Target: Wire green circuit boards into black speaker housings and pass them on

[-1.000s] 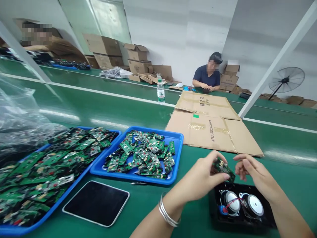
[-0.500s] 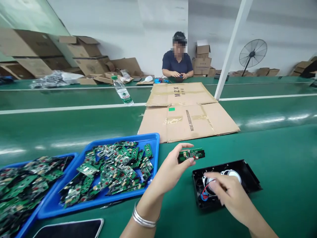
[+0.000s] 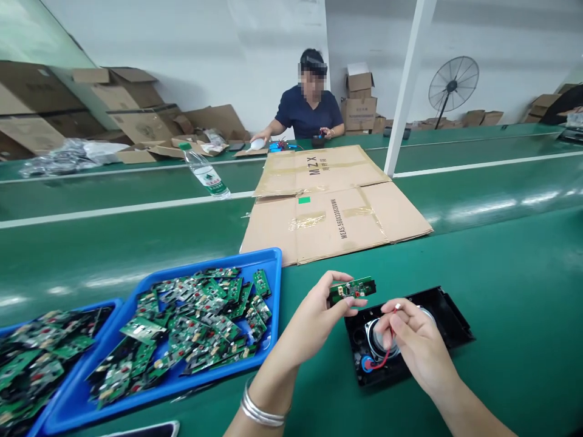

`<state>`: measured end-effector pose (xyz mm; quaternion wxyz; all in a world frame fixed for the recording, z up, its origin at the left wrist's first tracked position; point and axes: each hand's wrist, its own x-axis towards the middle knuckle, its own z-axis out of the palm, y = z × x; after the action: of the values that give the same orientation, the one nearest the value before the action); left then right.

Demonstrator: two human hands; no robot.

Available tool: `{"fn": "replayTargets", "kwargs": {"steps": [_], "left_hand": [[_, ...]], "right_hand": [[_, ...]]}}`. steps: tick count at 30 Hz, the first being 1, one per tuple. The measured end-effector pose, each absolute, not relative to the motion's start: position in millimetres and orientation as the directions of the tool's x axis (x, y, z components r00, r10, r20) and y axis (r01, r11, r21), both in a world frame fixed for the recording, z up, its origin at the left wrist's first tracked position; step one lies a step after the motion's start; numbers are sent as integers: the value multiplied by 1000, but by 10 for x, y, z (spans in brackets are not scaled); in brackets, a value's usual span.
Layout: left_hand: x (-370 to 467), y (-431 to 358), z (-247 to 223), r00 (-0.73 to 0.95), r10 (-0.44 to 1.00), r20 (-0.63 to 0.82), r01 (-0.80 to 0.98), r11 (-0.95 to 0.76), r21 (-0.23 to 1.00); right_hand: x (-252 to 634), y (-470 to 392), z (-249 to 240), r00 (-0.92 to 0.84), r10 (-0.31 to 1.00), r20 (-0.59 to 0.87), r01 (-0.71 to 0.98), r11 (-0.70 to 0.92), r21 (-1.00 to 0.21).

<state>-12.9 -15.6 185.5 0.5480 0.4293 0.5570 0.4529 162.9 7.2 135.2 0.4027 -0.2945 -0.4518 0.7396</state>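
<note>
My left hand (image 3: 321, 315) pinches a small green circuit board (image 3: 353, 291) by its edges, with its component side toward me. My right hand (image 3: 416, 340) grips a red wire (image 3: 388, 355), and a small white connector (image 3: 398, 307) at its end stands up from the fingertips. From there the wire runs down to a blue round part (image 3: 367, 363) in the corner of a black plastic housing (image 3: 450, 325). Round speakers sit inside the housing, partly hidden behind my right hand. The housing lies on the green table, below and right of the board.
Left of my hands, a blue tray (image 3: 279, 285) holds many circuit boards; a second blue tray (image 3: 113, 306) overlaps the left edge. Flattened cardboard (image 3: 337, 224) lies ahead. A water bottle (image 3: 207, 176) stands beyond. Across the table sits a co-worker (image 3: 310, 112). A phone (image 3: 150, 431) shows at the bottom.
My right hand has risen out of the housing, lifting the wire end with its white connector near the board. The co-worker's one hand has reached out sideways to a white object.
</note>
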Motion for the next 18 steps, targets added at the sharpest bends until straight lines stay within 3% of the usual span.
{"fn": "replayTargets", "kwargs": {"steps": [7, 12, 18], "left_hand": [[-52, -140, 1812, 127, 945, -300, -94, 313, 945], [-35, -157, 1843, 168, 957, -235, -37, 244, 969], [-65, -159, 1798, 122, 959, -254, 114, 241, 964]], "right_hand": [[1634, 124, 1302, -590, 799, -119, -78, -203, -976], [1628, 126, 1296, -557, 819, -142, 5, -167, -986], [1618, 98, 1303, -489, 871, 48, 149, 138, -979]]}}
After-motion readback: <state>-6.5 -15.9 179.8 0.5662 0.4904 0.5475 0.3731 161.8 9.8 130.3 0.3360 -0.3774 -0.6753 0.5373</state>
